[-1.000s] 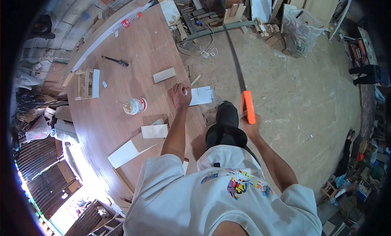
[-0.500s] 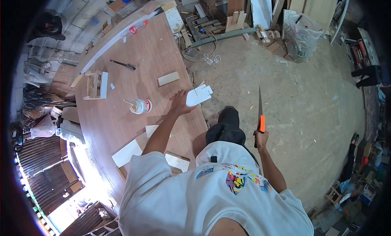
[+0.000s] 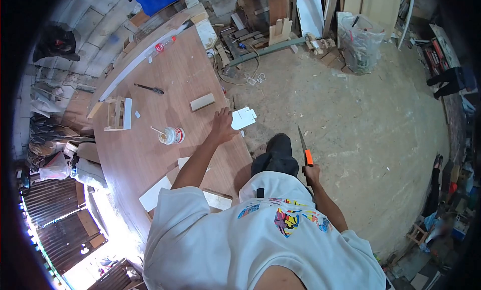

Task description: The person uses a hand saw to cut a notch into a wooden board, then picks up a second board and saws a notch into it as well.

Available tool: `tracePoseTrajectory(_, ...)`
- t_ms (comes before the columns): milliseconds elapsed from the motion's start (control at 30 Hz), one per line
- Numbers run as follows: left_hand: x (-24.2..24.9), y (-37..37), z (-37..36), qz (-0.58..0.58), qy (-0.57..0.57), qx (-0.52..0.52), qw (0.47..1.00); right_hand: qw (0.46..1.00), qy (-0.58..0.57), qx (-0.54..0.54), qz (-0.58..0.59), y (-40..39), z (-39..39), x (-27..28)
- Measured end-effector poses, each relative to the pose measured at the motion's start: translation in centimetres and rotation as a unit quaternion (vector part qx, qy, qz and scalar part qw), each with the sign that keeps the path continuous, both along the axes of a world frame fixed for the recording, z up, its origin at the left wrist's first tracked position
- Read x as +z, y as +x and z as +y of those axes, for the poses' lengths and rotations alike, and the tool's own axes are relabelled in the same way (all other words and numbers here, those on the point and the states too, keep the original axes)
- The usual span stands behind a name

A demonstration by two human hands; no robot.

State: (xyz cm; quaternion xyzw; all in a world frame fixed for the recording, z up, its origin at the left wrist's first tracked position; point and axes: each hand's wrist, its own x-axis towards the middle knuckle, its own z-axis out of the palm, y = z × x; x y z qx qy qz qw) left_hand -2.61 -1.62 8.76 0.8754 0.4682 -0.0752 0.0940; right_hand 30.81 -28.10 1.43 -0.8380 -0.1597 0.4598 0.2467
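Observation:
My right hand [image 3: 311,175] is closed around the handle of a handsaw [image 3: 303,147], which has an orange part by the grip. Its blade points up and slightly left, over the floor and apart from the table. At the table's edge my left hand [image 3: 224,125] holds down a white board piece [image 3: 244,118] with notches and cuts in its outer end. That end sticks out past the edge. Close to the left hand lies a small wooden block [image 3: 202,102].
On the table [image 3: 150,180] are a jar with a stick [image 3: 173,135], a dark slim tool [image 3: 150,88], a small wooden frame [image 3: 118,114], a plastic bottle [image 3: 165,43] and a white board [image 3: 156,193]. A bag [image 3: 359,44] and scrap wood stand at the back.
The saw and my right hand have moved left, toward the table, and the blade has tilted left. My left hand stays on the white board piece. The view has shifted slightly.

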Motion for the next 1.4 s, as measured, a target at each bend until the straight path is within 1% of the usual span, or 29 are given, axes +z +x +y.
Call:
tracePoseTrajectory(67,0.0,-0.3,-0.3,0.016,0.013,0.01,1.0,1.0,0.028,-0.007,0.009,-0.5,-0.1,-0.6)
tracePoseTrajectory(133,0.6,-0.4,-0.9,0.013,-0.011,0.06,0.998,0.999,0.029,-0.014,0.009,-1.2,0.5,0.1)
tracePoseTrajectory(167,0.8,-0.3,-1.0,0.014,-0.01,0.061,0.998,0.999,0.031,-0.021,0.007,-1.4,1.0,0.4)
tracePoseTrajectory(233,3.0,0.7,-1.5,-0.068,-0.099,0.169,0.978,0.998,0.06,-0.031,0.012,-1.9,1.9,1.3)
tracePoseTrajectory(267,3.4,1.0,-2.0,-0.067,-0.098,0.168,0.979,0.995,0.089,-0.04,0.015,-2.1,2.3,2.0)
tracePoseTrajectory(333,3.9,1.5,-3.4,-0.216,0.0,0.185,0.959,0.994,0.099,-0.043,0.029,-2.8,3.9,5.3)
tracePoseTrajectory(367,4.6,1.9,-4.0,-0.216,0.001,0.183,0.959,0.989,0.142,-0.019,0.025,-3.1,4.7,7.2)
tracePoseTrajectory(400,5.9,2.5,-4.6,-0.257,0.019,0.173,0.95,0.983,0.185,0.004,0.02,-3.4,5.3,9.1)
tracePoseTrajectory(433,7.1,3.2,-5.3,-0.299,0.036,0.164,0.939,0.981,0.19,0.02,0.044,-3.7,6.0,10.8)
tracePoseTrajectory(467,8.2,3.7,-5.9,-0.301,0.036,0.162,0.939,0.981,0.19,0.018,0.043,-4.1,7.0,13.1)
tracePoseTrajectory(533,10.0,4.7,-7.1,-0.377,0.077,0.113,0.916,0.963,0.229,0.03,0.14,-5.1,8.8,17.1)
tracePoseTrajectory(567,10.8,5.2,-7.6,-0.379,0.077,0.111,0.915,0.963,0.231,0.029,0.138,-5.6,9.4,18.1)
tracePoseTrajectory(633,11.9,6.1,-8.4,-0.444,0.077,0.084,0.889,0.892,0.413,0.027,0.182,-6.4,10.4,19.7)
tracePoseTrajectory(667,12.2,6.5,-8.8,-0.446,0.079,0.083,0.888,0.892,0.414,0.028,0.18,-6.4,10.6,20.5)
tracePoseTrajectory(733,12.6,7.3,-9.3,-0.474,0.063,0.102,0.872,0.879,0.44,0.084,0.165,-6.6,10.9,22.3)
tracePoseTrajectory(800,12.5,8.2,-9.5,-0.48,0.036,0.123,0.868,0.88,0.436,0.089,0.167,-6.7,11.0,23.9)
tracePoseTrajectory(867,12.3,9.0,-9.7,-0.485,0.008,0.143,0.863,0.866,0.437,0.125,0.208,-6.6,10.6,24.7)
tracePoseTrajectory(900,12.2,9.4,-10.0,-0.532,-0.084,0.159,0.828,0.848,0.45,0.135,0.244,-7.0,10.6,26.4)
tracePoseTrajectory(967,12.0,10.1,-10.4,-0.604,-0.266,0.185,0.728,0.85,0.441,0.142,0.251,-7.1,10.4,28.3)
tracePoseTrajectory(1000,11.8,10.3,-10.6,-0.629,-0.352,0.195,0.665,0.851,0.431,0.149,0.26,-7.1,10.3,29.5)
tracePoseTrajectory(1033,11.7,10.3,-10.6,-0.645,-0.434,0.202,0.595,0.874,0.385,0.154,0.252,-6.6,10.2,31.8)
tracePoseTrajectory(1067,11.6,10.3,-10.5,-0.653,-0.511,0.208,0.518,0.874,0.386,0.152,0.253,-6.1,9.9,31.9)
tracePoseTrajectory(1100,11.3,10.1,-10.3,-0.651,-0.512,0.209,0.52,0.869,0.398,0.154,0.251,-5.6,9.3,31.8)
tracePoseTrajectory(1200,11.5,9.5,-9.4,-0.616,-0.594,0.177,0.485,0.854,0.426,0.148,0.259,-5.3,7.9,32.5)
tracePoseTrajectory(1233,13.0,9.5,-9.5,-0.649,-0.532,0.063,0.54,0.845,0.447,0.172,0.239,-5.1,7.4,32.3)
tracePoseTrajectory(1267,13.2,9.5,-9.6,-0.646,-0.534,0.062,0.541,0.834,0.467,0.196,0.217,-5.1,6.9,32.0)
tracePoseTrajectory(1333,13.3,9.5,-9.9,-0.696,-0.603,0.089,0.38,0.821,0.499,0.185,0.206,-5.5,6.1,31.4)
tracePoseTrajectory(1367,13.3,9.5,-9.9,-0.695,-0.605,0.089,0.38,0.827,0.5,0.178,0.185,-5.7,5.9,31.7)
tracePoseTrajectory(1400,13.2,9.5,-10.0,-0.691,-0.589,0.095,0.408,0.832,0.501,0.17,0.165,-5.8,5.7,31.9)
